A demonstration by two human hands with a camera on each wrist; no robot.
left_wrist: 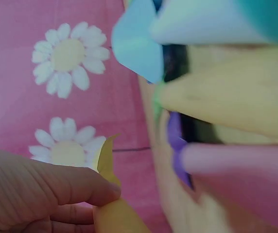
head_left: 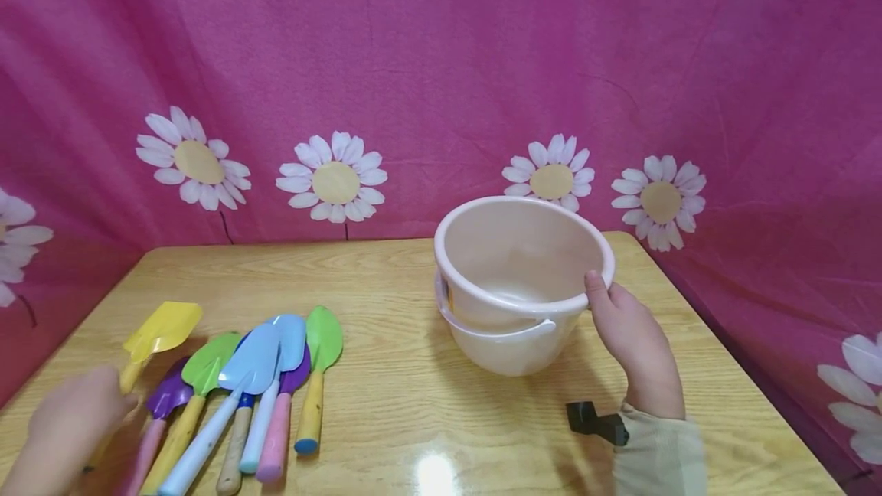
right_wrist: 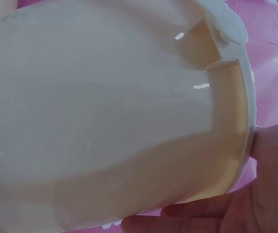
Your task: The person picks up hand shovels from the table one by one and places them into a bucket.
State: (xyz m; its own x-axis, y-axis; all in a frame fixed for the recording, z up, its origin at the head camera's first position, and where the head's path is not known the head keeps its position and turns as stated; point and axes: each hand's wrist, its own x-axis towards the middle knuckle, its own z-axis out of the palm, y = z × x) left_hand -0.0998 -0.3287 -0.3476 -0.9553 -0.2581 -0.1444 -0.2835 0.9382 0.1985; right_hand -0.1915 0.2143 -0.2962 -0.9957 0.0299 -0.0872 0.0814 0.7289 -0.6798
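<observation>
At the left edge of the table, my left hand (head_left: pixel 79 419) grips the wooden handle of a yellow garden shovel (head_left: pixel 165 327). In the left wrist view, the thumb lies along the yellow handle (left_wrist: pixel 119 218). A pale pink bucket (head_left: pixel 513 347) is at the right, and its carry handle (head_left: pixel 496 334) hangs down against the side. My right hand (head_left: pixel 637 335) holds the bucket's rim, thumb over the edge; the right wrist view has the fingers (right_wrist: pixel 158 224) against the outer wall. The bucket looks empty. Whether its base touches the table cannot be told.
Several hand trowels lie in a row beside the left hand, among them a purple one (head_left: pixel 168 389), light blue ones (head_left: pixel 253 358) and a green one (head_left: pixel 324 339). A black strap piece (head_left: pixel 596 423) sits by the right sleeve. Pink flowered cloth (head_left: pixel 441 83) surrounds the wooden table (head_left: pixel 386 373).
</observation>
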